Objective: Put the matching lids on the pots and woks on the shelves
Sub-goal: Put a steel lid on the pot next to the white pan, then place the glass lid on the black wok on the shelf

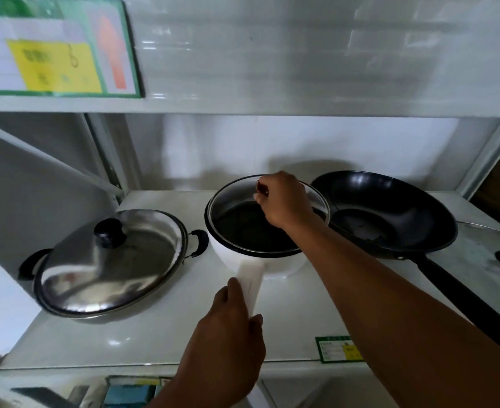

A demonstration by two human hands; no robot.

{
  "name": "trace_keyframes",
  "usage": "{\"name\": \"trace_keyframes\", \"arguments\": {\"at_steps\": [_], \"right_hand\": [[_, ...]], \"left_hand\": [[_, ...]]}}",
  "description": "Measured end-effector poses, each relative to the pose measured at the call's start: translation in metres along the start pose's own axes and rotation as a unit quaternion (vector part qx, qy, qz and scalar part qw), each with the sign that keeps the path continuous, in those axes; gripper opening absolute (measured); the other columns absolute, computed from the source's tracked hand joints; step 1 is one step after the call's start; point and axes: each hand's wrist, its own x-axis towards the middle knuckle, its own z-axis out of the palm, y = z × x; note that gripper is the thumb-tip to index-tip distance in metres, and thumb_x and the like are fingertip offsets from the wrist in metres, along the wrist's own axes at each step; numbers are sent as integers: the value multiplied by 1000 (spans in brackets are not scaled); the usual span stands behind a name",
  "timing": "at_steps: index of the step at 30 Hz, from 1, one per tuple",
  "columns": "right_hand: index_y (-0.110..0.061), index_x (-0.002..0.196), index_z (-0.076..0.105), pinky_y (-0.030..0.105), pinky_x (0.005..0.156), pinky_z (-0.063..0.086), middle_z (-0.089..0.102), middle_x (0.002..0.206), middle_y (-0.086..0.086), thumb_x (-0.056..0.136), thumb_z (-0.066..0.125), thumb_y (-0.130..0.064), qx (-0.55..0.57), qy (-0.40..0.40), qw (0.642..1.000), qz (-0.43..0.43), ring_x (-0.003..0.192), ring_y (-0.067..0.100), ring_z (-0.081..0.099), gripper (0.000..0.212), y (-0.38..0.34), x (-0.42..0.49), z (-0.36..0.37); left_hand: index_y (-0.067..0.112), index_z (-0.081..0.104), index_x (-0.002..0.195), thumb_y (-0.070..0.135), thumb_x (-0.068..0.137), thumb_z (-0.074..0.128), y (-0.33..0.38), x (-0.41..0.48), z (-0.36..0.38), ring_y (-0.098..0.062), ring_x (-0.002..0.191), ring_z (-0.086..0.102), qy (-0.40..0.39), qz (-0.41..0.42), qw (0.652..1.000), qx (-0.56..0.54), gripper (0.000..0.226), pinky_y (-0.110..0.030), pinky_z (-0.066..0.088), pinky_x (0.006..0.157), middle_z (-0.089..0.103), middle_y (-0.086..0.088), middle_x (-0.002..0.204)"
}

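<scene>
While left hand grips handle, lid (glass, seemingly) under right hand.

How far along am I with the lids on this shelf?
Done: the steel pot wears its steel lid. In hand: your right hand holds the glass lid on the white pot, while your left hand grips its handle. Left: the black wok is uncovered.

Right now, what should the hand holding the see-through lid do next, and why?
Probably lower the glass lid flat onto the white pot. The right hand holds it tilted over the rim, while the left hand steadies the pot's handle.
</scene>
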Motion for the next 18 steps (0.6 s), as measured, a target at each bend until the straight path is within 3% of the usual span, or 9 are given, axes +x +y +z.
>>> {"name": "trace_keyframes", "arguments": {"at_steps": [11,15,18], "right_hand": [[-13,101,69,31,77,42,65,105,13,87,66,-27,-7,7,1000,-5,99,32,60,20,-3,-6,1],[-14,103,68,32,78,43,62,107,14,88,63,-26,-4,12,1000,26,98,33,61,19,-7,-9,6],[-13,111,64,38,86,46,59,114,17,92,57,-26,-5,8,1000,24,102,37,60,24,-10,-22,2]], "left_hand": [[18,8,151,38,98,44,3,0,-1,-17,131,47,-27,-1,999,35,68,-23,37,104,32,2,153],[17,6,150,40,96,45,5,4,1,-19,129,48,-40,5,996,85,70,-30,42,103,27,0,154],[18,7,149,43,96,43,18,4,4,-20,135,38,-20,22,987,156,69,-35,42,105,21,-1,156]]}}
